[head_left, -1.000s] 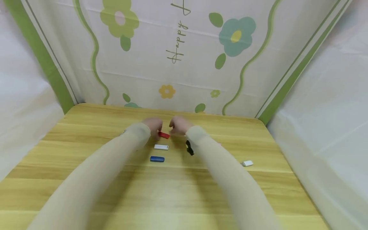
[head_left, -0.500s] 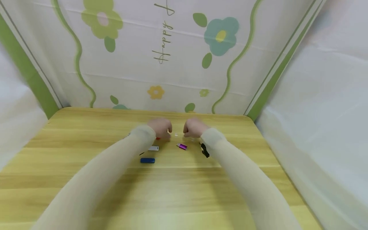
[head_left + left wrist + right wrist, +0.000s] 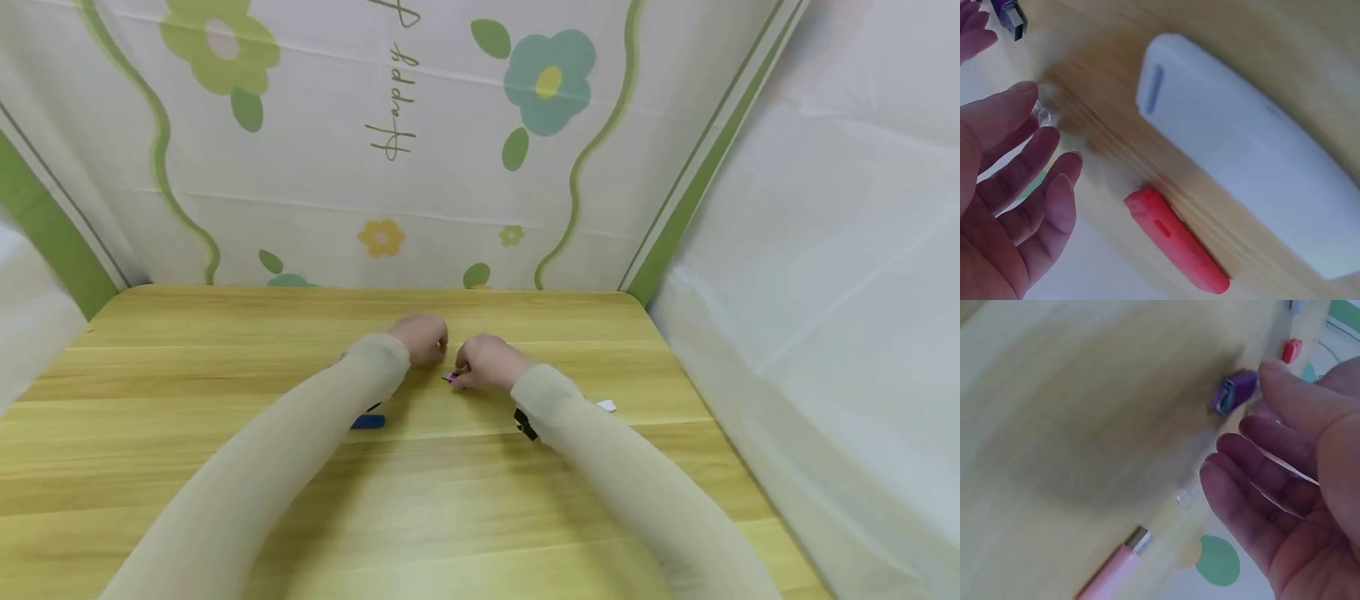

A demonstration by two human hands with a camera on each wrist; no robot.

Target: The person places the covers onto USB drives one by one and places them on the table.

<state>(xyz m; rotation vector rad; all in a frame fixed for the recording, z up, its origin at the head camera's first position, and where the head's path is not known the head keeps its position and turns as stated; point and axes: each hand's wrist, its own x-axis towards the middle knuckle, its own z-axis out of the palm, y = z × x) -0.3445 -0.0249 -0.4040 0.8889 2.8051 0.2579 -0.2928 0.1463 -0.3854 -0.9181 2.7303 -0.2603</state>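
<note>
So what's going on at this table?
Someone is handling small items on a wooden table. The right hand appears to pinch a purple USB stick; whether it is off the surface is hard to tell. The left hand is close by, next to a small clear piece that may or may not be held. A red stick and a white stick lie nearby, along with a blue stick and a pink USB stick.

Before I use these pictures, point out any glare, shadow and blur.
Head: pale sheen on the near table, shadows beside the sleeves; left wrist: white USB stick looks soft-edged; right wrist: broad shadow over the table, purple USB stick blurred.
</note>
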